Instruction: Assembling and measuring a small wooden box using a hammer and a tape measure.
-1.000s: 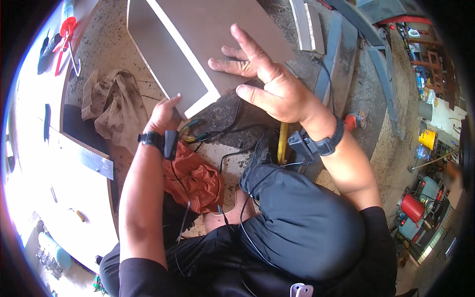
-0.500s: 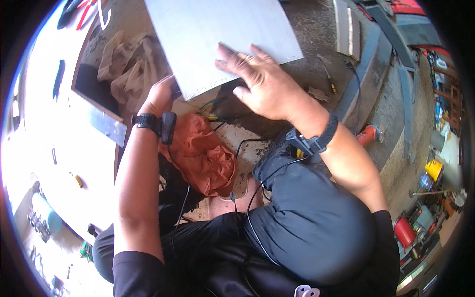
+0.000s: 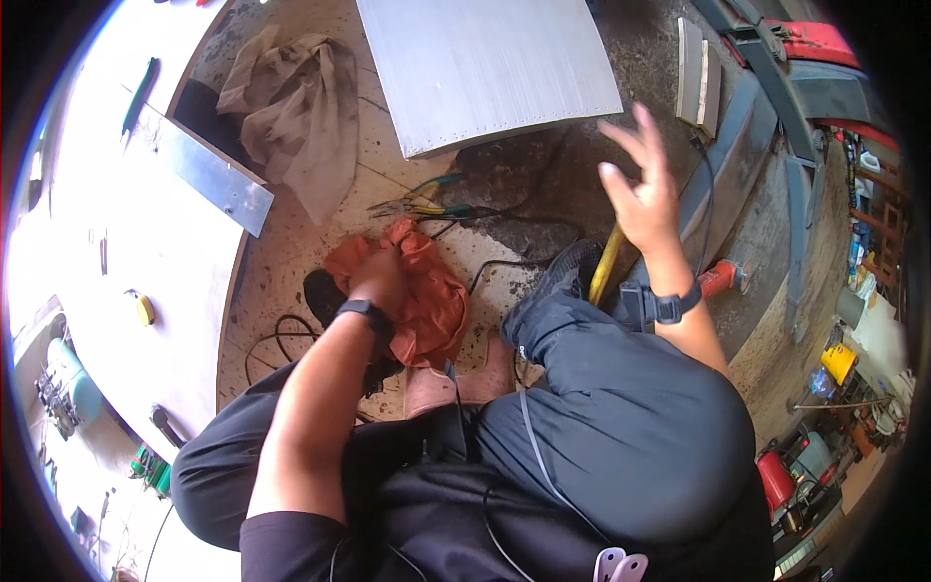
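My left hand (image 3: 380, 279) is down on a crumpled orange-red cloth (image 3: 427, 301) between my legs, its fingers closed into the folds and partly hidden by them. My right hand (image 3: 645, 199) is raised above my right knee, holding nothing, with the fingers spread and slightly blurred. Beyond both hands lies a pale grey metal sheet (image 3: 495, 78) with a row of small holes along its near edge, and neither hand touches it. Pliers (image 3: 427, 206) with yellow and green handles rest on the floor between the cloth and the sheet.
A beige cloth (image 3: 296, 116) lies left of the sheet, beside a white work surface (image 3: 184, 310) bearing a small metal plate (image 3: 213, 179). A yellow handle (image 3: 606, 267), a red power tool (image 3: 720, 279) and steel beams (image 3: 766, 78) are to the right. Black cables cross the floor.
Both hands have left the metal sheet. The left came down and back onto the orange-red cloth; the right moved away to the right. The sheet now lies lower and apart from them.
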The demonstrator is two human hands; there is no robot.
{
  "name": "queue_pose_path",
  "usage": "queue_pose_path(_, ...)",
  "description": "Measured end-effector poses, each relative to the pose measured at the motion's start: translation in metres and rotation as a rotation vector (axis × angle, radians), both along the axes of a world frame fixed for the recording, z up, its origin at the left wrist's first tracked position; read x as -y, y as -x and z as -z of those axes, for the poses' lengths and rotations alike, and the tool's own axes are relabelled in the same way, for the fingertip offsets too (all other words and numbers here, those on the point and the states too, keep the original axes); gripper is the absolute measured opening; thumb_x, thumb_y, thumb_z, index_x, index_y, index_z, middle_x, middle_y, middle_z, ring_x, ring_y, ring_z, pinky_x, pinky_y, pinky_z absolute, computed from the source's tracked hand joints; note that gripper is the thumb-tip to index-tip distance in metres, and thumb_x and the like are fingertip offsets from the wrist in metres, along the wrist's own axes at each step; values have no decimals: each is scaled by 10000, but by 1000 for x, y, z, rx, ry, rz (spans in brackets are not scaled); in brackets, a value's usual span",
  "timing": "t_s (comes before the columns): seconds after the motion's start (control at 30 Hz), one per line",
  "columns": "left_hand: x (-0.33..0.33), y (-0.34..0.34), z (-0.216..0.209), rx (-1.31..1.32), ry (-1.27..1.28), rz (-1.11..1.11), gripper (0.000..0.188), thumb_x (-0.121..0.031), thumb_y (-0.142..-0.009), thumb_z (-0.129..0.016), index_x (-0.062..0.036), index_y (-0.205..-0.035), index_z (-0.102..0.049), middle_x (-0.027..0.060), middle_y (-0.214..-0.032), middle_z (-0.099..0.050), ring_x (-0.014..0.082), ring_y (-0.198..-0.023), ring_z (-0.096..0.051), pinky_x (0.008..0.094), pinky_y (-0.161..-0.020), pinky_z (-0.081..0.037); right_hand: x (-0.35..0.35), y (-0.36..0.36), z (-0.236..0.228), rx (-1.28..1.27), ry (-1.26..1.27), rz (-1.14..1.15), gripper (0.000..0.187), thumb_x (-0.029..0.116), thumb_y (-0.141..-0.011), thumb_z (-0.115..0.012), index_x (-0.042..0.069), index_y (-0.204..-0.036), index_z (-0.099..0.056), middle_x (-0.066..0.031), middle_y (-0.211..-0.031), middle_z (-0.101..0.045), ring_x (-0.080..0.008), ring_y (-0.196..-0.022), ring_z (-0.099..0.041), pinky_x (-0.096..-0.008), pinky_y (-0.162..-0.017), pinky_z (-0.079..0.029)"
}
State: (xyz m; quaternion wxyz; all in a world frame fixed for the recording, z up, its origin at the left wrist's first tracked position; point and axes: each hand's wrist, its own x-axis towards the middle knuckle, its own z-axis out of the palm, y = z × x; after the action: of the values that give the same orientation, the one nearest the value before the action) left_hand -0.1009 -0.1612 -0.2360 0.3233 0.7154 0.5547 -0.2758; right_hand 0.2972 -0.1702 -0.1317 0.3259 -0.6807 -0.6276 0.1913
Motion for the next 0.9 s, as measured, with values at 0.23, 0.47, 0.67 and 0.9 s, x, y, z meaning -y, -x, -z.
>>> queue_pose_path(0.23, -86, 16, -89, 900, 356, -890, 278, -115, -959, -513, -1, -1135, -696, 47, -900, -708, 120, -757, -643, 272, -720, -543, 149, -44, 116, -14, 565, 763, 1101, 308, -795, -832, 41, -1609, -141, -227, -1195, -673, -377, -1129, -655, -429, -1016, -489)
queue_pose_path(0.47, -80, -19, -149, 1152, 222, -1043, 319, -93, -972, -506, 21, -1241, -632, 94, -982, -714, 203, -876, -720, 329, -830, -600, 144, -12, 156, -24, 634, 703, 1131, 299, -797, -813, 56, -1607, -61, -352, -1337, -579, -486, -1250, -568, -483, -1057, -458)
queue_pose_path(0.67, -70, -61, -135, 880, -504, -292, 341, -105, -885, -728, -29, -1210, -655, 161, -1299, -487, 299, -1283, -482, 414, -1025, -472, 140, -23, 159, -14, 670, 729, 1078, 168, -814, -739, 171, -1621, -25, -328, -1194, -662, -508, -1126, -626, -531, -986, -495)
queue_pose_path(0.9, -86, -110, -124, 383, -787, -154, 532, -126, -784, -783, -106, -1268, -562, 229, -1341, -464, 458, -1195, -542, 493, -964, -520, 134, -25, 143, 22, 758, 889, 1046, 154, -814, -741, 127, -1616, -70, -319, -1161, -678, -517, -1101, -633, -535, -982, -496)
